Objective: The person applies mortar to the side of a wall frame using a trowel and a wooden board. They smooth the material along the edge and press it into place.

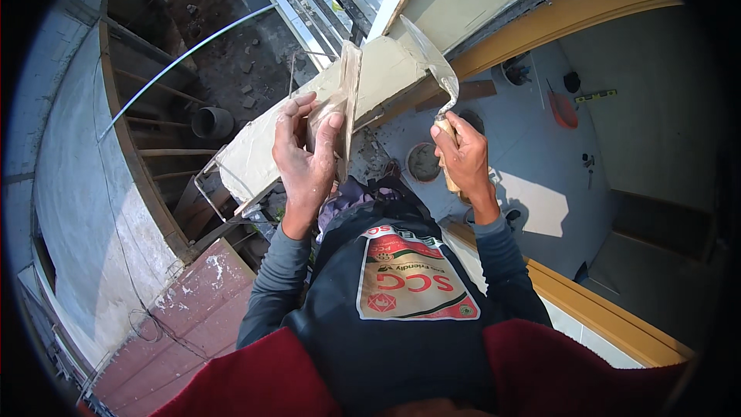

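Note:
My left hand (306, 156) is closed on a plastering float (351, 108), tilted up on edge so its flat, mortar-stained face turns to the right. In my right hand (465, 156) is the wooden handle of a trowel (436, 62); its pale metal blade points up and to the left. Beyond both tools runs a pale plastered ledge (258, 143), wet-looking and smooth. The trowel blade appears in front of a plastered wall face (494, 0); whether it touches cannot be made out.
Below on the right, a bucket of grey mortar (424, 162) stands on a tiled floor, with a red dustpan-like object (563, 110) and a yellow level (596, 96) farther off. An ochre frame (571, 19) borders the opening. At left are a bucket (212, 122), a pale hose (185, 54) and a drop.

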The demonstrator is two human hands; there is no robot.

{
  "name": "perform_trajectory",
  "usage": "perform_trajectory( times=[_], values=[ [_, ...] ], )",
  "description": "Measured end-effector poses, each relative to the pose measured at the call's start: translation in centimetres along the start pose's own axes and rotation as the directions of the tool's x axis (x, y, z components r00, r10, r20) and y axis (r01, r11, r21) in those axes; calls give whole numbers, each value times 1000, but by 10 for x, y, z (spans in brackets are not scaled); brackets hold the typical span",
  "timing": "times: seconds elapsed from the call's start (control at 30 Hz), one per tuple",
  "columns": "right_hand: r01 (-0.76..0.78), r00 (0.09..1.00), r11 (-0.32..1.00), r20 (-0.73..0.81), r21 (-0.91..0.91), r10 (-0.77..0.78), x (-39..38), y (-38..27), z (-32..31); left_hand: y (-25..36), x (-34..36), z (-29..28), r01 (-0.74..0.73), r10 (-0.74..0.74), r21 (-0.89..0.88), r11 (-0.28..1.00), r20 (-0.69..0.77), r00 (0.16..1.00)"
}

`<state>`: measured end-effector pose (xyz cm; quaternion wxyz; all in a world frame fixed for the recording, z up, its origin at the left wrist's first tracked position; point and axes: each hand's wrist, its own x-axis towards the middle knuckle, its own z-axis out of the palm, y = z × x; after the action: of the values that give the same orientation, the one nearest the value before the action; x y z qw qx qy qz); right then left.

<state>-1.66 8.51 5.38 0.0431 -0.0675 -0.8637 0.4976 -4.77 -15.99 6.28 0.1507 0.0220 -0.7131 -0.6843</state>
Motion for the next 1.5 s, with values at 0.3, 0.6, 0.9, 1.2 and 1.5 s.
perform_trajectory(
  times=[0.3,0.6,0.9,1.2,1.5],
  values=[
    [-179,975,852,203,492,87,-26,-21,-31,-46,11,18,632,-443,-764,130,525,727],
    [654,749,652,446,-383,-490,-22,-38,-65,-51,17,31,678,-406,-729,90,595,694],
    [775,600,412,356,-478,-716,21,-6,-52,-49,-9,11,736,-428,-669,99,639,639],
    [-645,743,232,669,728,-34,-7,-20,-38,-77,-6,10,751,-81,-546,-372,825,559],
    [-841,541,134,823,524,173,-42,-21,-84,-62,17,15,631,-260,-636,-445,766,588]
  ],
)
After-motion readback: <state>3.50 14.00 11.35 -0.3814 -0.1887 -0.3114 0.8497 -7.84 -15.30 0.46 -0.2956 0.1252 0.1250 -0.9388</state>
